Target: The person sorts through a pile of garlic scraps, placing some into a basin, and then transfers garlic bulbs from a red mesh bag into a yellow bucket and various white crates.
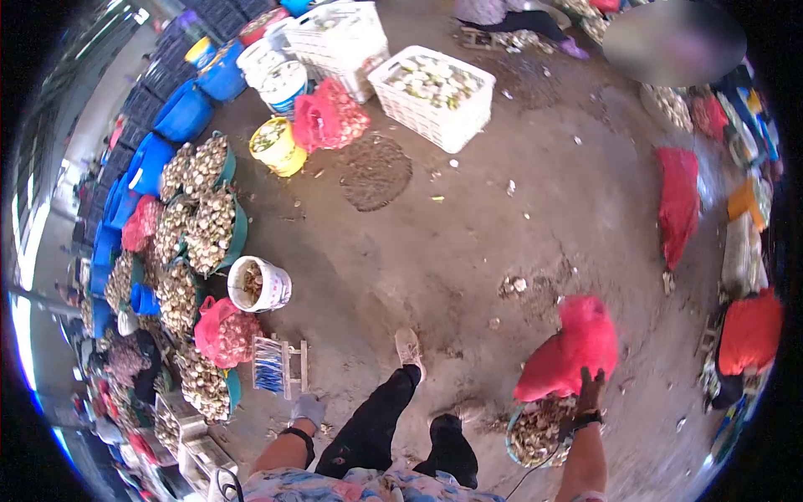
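My right hand [590, 389], in a dark glove, has its fingers on the lower edge of a filled red mesh bag [573, 347] and seems to grip it. The bag slants over a round basket [510, 435] holding pale-brown bulbs that look like garlic. On the left, my left hand [308, 410], in a light grey glove, hangs low beside my leg. Nearest to it is a small wooden stool [280, 366] with a blue woven seat. I cannot make out how its fingers are placed.
Green tubs of bulbs [213, 230] line the left, with a white bucket [261, 284] and a red mesh bag [227, 333]. Ahead are a yellow bucket [278, 149] and a white crate [431, 117]. Another red bag [677, 201] lies right. A seated person [749, 335] is far right.
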Available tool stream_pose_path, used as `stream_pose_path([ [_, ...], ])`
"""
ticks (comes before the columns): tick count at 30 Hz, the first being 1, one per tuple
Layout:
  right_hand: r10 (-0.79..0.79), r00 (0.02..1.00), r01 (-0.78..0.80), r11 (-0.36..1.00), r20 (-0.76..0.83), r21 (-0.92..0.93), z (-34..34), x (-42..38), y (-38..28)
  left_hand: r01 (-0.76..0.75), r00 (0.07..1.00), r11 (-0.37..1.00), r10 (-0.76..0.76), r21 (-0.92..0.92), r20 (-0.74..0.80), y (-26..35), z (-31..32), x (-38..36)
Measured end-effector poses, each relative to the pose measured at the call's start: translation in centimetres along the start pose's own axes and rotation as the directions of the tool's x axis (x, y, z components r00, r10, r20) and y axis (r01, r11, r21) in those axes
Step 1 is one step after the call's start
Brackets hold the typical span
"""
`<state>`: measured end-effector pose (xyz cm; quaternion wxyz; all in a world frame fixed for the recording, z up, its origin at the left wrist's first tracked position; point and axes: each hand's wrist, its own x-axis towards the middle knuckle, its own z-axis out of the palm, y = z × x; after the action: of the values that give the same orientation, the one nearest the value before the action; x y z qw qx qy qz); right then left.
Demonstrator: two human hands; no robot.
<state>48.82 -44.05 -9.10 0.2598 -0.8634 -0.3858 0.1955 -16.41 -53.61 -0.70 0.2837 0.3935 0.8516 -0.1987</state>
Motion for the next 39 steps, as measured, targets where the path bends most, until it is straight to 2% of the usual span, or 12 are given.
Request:
stream_pose_path([
  [7,0.118,0.927,-0.223,0.936,0.357,0.272,8.6,-0.5,-6.6,0.109,0.994,0.922,-0.090,-0.372,0.067,-1.7,-0.7,3.2],
  [12,-0.130,0.829,0.401,0.816,0.544,-0.416,12.0,1.4,-14.5,0.170,0.980,0.864,-0.100,-0.474,0.170,-2.2,-4.8,7.6],
  [13,0.157,0.903,-0.036,0.956,0.400,-0.292,13.2,0.9,-17.3,0.169,0.981,0.856,-0.099,-0.488,0.167,-2.9,-4.7,8.8],
  [15,0.013,0.893,0.047,0.992,0.451,-0.121,13.0,-1.4,-23.5,-0.050,0.997,0.974,0.063,-0.220,0.053,-4.8,-1.2,12.0],
  [20,-0.370,0.752,0.387,0.918,0.546,0.090,19.0,5.0,-17.2,0.319,0.948,0.743,-0.261,-0.588,0.183,-2.7,-10.5,9.7],
  [22,-0.058,0.784,0.268,0.930,0.618,-0.252,22.4,8.0,-19.7,0.404,0.913,0.663,-0.334,-0.630,0.233,-3.0,-12.4,7.7],
  [24,-0.581,0.588,0.697,0.717,0.563,0.012,27.6,10.5,-21.6,0.465,0.879,0.581,-0.390,-0.668,0.274,-3.1,-12.1,6.4],
  [25,-0.710,0.494,0.866,0.451,0.502,-0.215,30.3,11.1,-23.8,0.510,0.841,0.515,-0.468,-0.689,0.273,-3.5,-10.9,5.7],
  [27,-0.574,-0.099,0.989,0.032,0.813,0.143,31.9,11.4,-35.3,0.595,0.765,0.450,-0.570,-0.665,0.299,-4.9,-8.5,4.9],
  [29,-0.743,0.250,0.939,0.343,0.621,0.032,37.9,6.9,-41.3,0.608,0.716,0.340,-0.625,-0.717,0.311,-5.6,-4.2,5.6],
  [34,-0.408,0.295,0.594,0.787,0.864,0.169,53.5,0.4,-48.2,0.452,0.660,-0.022,-0.664,-0.892,0.350,-8.8,8.0,18.3],
  [39,-0.464,0.042,0.742,0.607,0.885,0.283,53.0,-11.6,-54.0,0.207,0.731,-0.555,-0.460,-0.805,0.505,-10.6,-2.9,35.0],
])
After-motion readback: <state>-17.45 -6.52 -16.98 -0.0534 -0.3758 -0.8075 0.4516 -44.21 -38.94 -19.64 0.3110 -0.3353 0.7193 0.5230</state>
